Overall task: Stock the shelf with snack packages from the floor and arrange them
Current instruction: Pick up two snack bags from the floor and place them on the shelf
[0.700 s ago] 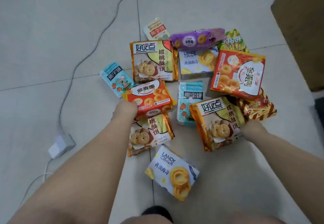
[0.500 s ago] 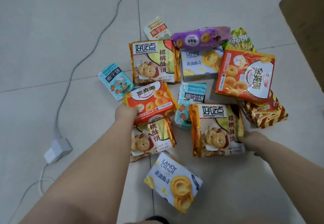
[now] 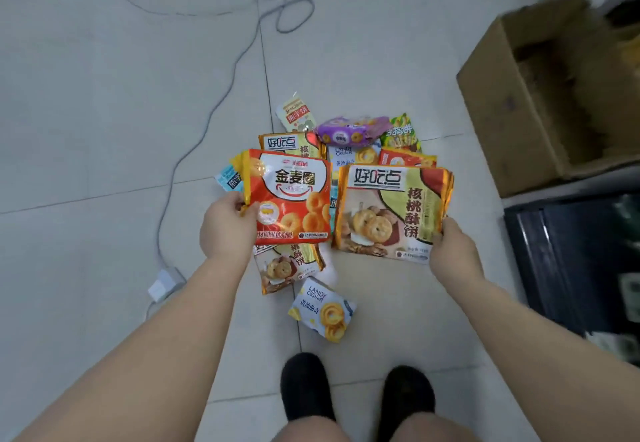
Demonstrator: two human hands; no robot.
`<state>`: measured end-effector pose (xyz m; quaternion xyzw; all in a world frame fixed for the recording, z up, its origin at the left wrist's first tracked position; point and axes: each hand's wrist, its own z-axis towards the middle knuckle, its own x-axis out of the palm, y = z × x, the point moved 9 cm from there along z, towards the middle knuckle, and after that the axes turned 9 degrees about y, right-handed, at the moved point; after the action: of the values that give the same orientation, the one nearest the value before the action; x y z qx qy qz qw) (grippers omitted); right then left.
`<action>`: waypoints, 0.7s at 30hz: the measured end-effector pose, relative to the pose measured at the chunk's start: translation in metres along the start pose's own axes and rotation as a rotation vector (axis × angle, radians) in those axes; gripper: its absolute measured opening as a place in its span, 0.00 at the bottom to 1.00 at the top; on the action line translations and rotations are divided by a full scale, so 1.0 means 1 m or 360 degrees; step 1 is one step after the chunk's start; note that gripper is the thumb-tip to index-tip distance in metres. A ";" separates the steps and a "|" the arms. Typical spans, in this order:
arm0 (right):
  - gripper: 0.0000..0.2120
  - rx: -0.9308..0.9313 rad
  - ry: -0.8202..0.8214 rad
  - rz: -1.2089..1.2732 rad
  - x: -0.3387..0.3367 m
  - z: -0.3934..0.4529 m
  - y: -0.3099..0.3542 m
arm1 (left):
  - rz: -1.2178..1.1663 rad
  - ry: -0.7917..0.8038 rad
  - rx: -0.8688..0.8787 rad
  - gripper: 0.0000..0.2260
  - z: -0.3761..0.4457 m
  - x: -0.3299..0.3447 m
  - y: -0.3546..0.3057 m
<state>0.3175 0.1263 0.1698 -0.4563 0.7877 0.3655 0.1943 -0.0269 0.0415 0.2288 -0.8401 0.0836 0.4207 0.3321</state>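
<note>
Each hand pinches one pack by a lower corner so both faces stay readable: left hand point(image 3: 227, 225) grip clamped on the glossy red ring-biscuit packet point(image 3: 289, 195), right hand point(image 3: 453, 254) on the gold-edged walnut-cookie packet point(image 3: 391, 209), probably clear of the floor pile point(image 3: 346, 136).

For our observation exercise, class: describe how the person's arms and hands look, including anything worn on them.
Both forearms are bare up to the frame edge: no sleeves show. The left hand and right hand carry no gloves, watch, rings or bands that can be seen. No markings show on either arm.
</note>
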 end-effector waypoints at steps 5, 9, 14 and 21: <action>0.05 -0.0200 -0.0277 -0.0070 -0.147 -0.117 0.070 | -0.0105 -0.0122 0.0243 0.09 -0.078 -0.124 -0.105; 0.07 -0.0326 -0.0582 0.0040 -0.261 -0.222 0.112 | -0.0218 -0.0191 0.0488 0.10 -0.146 -0.220 -0.195; 0.07 -0.0422 -0.0970 0.0285 -0.363 -0.350 0.138 | -0.0382 -0.0257 0.0751 0.09 -0.233 -0.320 -0.287; 0.07 -0.0581 -0.1660 0.0670 -0.460 -0.526 0.139 | -0.0637 -0.0338 0.1255 0.10 -0.346 -0.433 -0.382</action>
<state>0.4457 0.0400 0.8651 -0.0763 0.5862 0.7018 0.3975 0.0851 0.0561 0.8919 -0.6011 0.0388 0.3681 0.7083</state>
